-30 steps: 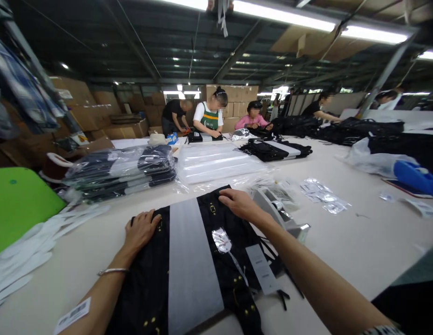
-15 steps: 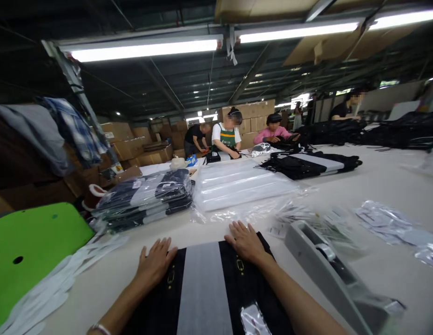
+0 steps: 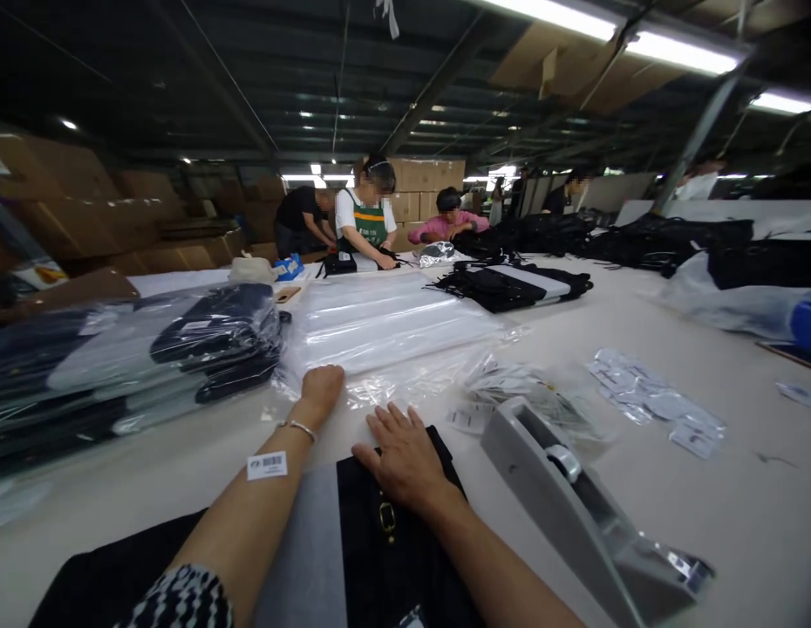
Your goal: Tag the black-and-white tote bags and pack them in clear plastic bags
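- Well to the left of the left hand, a bagged stack of dark and pale grey pieces sits in clear, shiny plastic.
- Below the left hand, its forearm slants up over a black piece, wearing a patterned sleeve, a barcode sticker and a thin bracelet.
- The left hand is bunched with its fingers curled, right at the near edge of the clear plastic bags; whether it has pinched any film, I cannot tell.
- Far beyond the left hand, a co-worker in a green apron bends over a dark piece.
- Stretching away just past both hands, the plastic bags lie flat in a pale, glossy layer.
- Below the hands lies the black piece, flat, with a grey band beside its dark panel; a gold buckle shows just below the right hand.
- The right hand rests palm down on the far edge of the black piece, fingers spread and grasping nothing.
- Beyond and to the right of the right hand, a pile of black pieces carries a pale band on top.
- Near the right hand, on its right, stand a grey tape dispenser and, behind it, a loose heap of white tags.
- Farther right of that hand, silvery packets lie scattered on the pale table.
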Available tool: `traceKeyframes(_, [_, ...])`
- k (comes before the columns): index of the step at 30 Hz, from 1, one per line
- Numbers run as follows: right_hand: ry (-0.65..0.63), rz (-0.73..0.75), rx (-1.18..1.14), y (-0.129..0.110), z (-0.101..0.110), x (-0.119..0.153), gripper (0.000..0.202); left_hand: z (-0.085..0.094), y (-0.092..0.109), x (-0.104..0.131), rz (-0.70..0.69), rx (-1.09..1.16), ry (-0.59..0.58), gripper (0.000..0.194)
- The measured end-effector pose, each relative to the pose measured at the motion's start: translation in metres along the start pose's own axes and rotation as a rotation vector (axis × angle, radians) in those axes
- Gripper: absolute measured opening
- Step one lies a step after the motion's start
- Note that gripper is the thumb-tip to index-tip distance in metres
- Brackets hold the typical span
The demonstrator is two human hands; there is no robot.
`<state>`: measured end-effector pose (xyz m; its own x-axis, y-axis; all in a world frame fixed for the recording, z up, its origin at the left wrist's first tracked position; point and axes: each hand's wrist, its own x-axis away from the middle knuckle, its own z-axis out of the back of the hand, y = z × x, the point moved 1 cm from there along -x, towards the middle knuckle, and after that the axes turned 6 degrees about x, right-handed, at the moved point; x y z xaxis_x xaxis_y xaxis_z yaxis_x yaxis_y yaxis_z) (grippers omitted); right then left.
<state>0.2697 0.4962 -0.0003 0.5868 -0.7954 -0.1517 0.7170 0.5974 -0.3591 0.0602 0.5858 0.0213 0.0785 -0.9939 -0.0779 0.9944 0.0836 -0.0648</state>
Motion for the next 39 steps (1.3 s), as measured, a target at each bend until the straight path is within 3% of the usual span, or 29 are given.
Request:
traceKeyframes(6, [0.007, -0.007, 0.002, 0.000, 0.000, -0.001, 0.072, 0.014, -0.025, -0.020, 0.021, 0.053, 0.032, 0.028])
traceKeyframes(12, [0.030, 0.004, 0.038, -0.002, 0.001, 0.000, 0.065, 0.027, -0.044, -0.012, -0.039, 0.116, -0.057, 0.026])
traceKeyframes(18, [0.067, 0.019, 0.056, -0.003, 0.001, 0.001, 0.059, 0.045, -0.048, -0.003, 0.109, 0.117, 0.078, 0.030])
traceKeyframes(22, [0.068, 0.012, 0.055, -0.003, 0.002, 0.002, 0.060, 0.049, -0.050, -0.003, 0.013, 0.211, 0.022, 0.016])
traceKeyframes(25, [0.059, 0.012, 0.064, -0.004, 0.004, 0.002, 0.059, 0.047, -0.055, 0.000, -0.039, 0.287, -0.022, 0.019])
traceKeyframes(30, [0.058, 0.014, 0.055, -0.004, 0.006, 0.003, 0.057, 0.049, -0.062, 0.013, -0.027, 0.354, -0.059, 0.019])
traceKeyframes(39, [0.098, 0.025, 0.048, -0.003, 0.001, 0.000, 0.052, 0.072, -0.056, 0.021, -0.001, 0.308, -0.074, 0.021])
